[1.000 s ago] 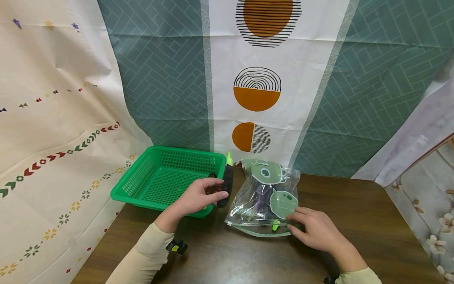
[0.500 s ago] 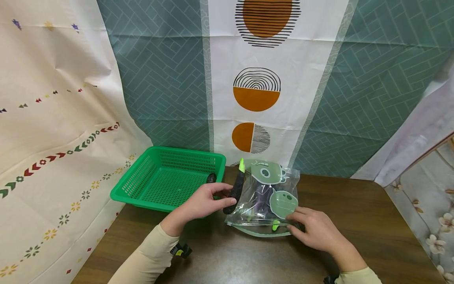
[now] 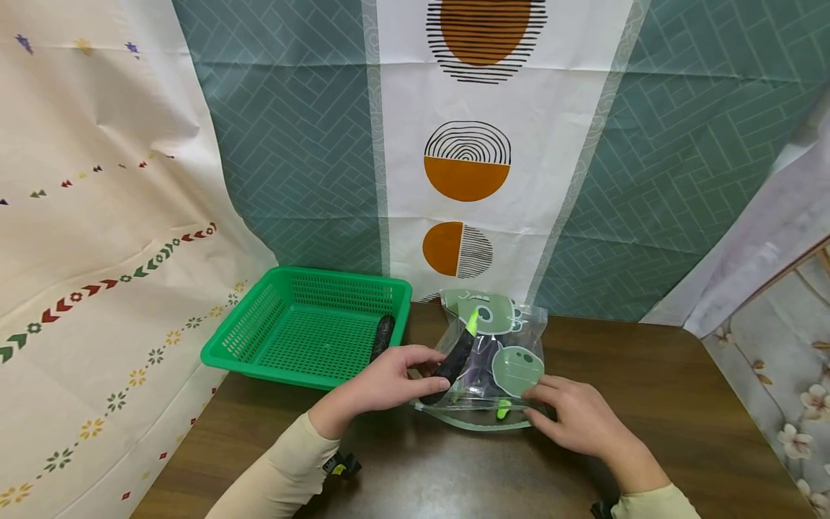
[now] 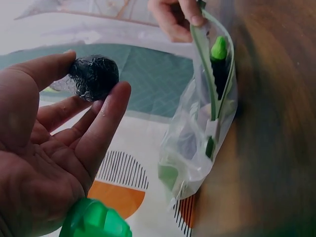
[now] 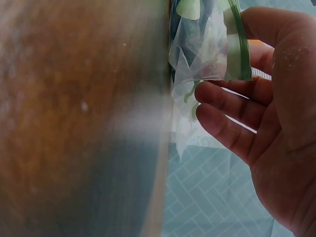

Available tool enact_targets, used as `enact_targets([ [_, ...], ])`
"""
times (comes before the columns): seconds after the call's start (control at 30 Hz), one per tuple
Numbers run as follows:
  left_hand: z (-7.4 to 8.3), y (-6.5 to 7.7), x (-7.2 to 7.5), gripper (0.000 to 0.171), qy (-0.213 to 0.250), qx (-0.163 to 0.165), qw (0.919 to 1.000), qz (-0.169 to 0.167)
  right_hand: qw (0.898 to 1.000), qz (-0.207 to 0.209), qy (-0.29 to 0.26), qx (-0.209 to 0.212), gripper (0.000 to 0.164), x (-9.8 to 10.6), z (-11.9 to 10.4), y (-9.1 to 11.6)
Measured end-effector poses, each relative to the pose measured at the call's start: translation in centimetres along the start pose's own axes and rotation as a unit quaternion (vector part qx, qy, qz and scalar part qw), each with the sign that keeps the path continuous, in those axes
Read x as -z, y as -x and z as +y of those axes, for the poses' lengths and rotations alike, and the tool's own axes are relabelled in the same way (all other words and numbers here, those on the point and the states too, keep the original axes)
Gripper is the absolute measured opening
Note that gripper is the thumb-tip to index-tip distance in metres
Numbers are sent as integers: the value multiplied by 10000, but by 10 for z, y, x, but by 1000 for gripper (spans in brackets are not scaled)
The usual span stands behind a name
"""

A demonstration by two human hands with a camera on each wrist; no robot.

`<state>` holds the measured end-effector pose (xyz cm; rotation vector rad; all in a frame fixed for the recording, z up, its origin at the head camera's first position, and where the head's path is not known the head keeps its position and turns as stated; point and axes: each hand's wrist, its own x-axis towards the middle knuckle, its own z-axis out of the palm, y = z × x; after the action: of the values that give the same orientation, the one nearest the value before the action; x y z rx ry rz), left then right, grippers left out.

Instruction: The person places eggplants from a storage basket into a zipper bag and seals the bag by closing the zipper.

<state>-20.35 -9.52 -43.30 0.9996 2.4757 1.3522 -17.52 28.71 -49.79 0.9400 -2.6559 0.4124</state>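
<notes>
My left hand [image 3: 395, 378] pinches a dark eggplant [image 3: 457, 355] with a bright green stem between thumb and fingers. It is tilted, stem up and away, and overlaps the left part of a clear zip bag [image 3: 447, 414] in the head view. The wrinkled blunt end of the eggplant [image 4: 94, 77] faces the left wrist camera. My right hand [image 3: 577, 414] pinches the right corner of the bag's mouth, which gapes in the left wrist view. Inside the bag lie dark purple contents, and a green stem [image 4: 218, 48] shows at the mouth.
Left of the bag stands a green plastic basket [image 3: 243, 367] with another dark eggplant [image 3: 382, 337] along its right wall. Both stand on a brown wooden table [image 3: 616, 360]. Patterned cloth [image 3: 311, 144] hangs behind, and a pale cloth [image 3: 130, 288] covers the left side.
My left hand has carried the eggplant rightward from the basket's edge to over the bag, tilting its stem further right. The eggplant in the basket is now more exposed. My right hand stays put.
</notes>
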Motion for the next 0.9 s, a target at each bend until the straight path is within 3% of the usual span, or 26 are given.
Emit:
enact_targets([
  [0.43,7,-2,-23,38,-441,-144,9983,-340,10000,-23,20,-25,18,1,-1,0],
  [0.6,4,-4,-29,42,-656,-73,9966,-497,9999,-77,2,-79,18,2,-1,0],
  [0.9,-3,-7,-39,42,-1128,-275,9910,-670,10000,-25,40,-30,18,1,0,0],
])
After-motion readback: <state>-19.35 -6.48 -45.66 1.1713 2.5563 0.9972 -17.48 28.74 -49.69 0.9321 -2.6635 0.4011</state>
